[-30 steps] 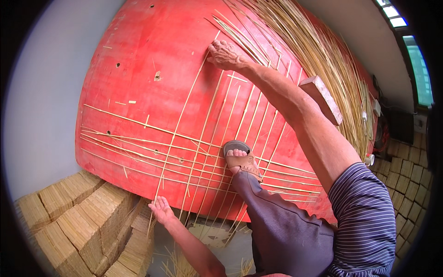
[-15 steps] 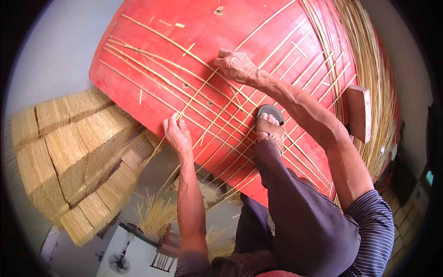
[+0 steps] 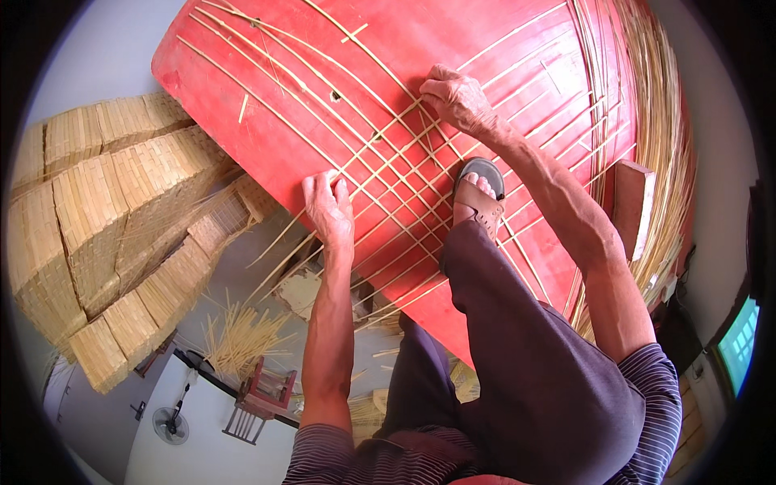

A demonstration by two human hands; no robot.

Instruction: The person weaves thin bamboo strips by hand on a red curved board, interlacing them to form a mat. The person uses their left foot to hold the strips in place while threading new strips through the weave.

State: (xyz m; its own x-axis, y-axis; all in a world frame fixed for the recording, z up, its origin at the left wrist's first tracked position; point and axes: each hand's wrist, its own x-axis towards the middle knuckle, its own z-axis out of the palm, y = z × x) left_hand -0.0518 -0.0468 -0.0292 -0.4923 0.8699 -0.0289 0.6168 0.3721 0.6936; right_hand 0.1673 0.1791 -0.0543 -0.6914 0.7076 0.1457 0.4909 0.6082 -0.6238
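Observation:
A lattice of thin bamboo strips [image 3: 394, 163] lies crossed on a red board [image 3: 267, 153]. My right hand [image 3: 458, 99] is closed on a bamboo strip at the lattice's far side, fingertips pinched. That same strip runs down and left to my left hand [image 3: 330, 208], whose fingers are closed around it near the board's near left edge. What lies inside each grip is partly hidden by the fingers. My sandaled foot [image 3: 478, 192] presses on the lattice between my two forearms, to the right of my left hand.
A reddish brick [image 3: 633, 208] weighs on the long strips at the right, beside a thick bundle of strips [image 3: 659, 97]. Woven bamboo stacks [image 3: 121, 202] stand at the left. Below are loose strips [image 3: 242, 339], a wooden chair [image 3: 260, 396] and a fan [image 3: 170, 424].
Both hands have brought the held strip closer to the neighbouring strip of the lattice, toward my foot. The whole view has also shifted a little; my foot stays on the lattice.

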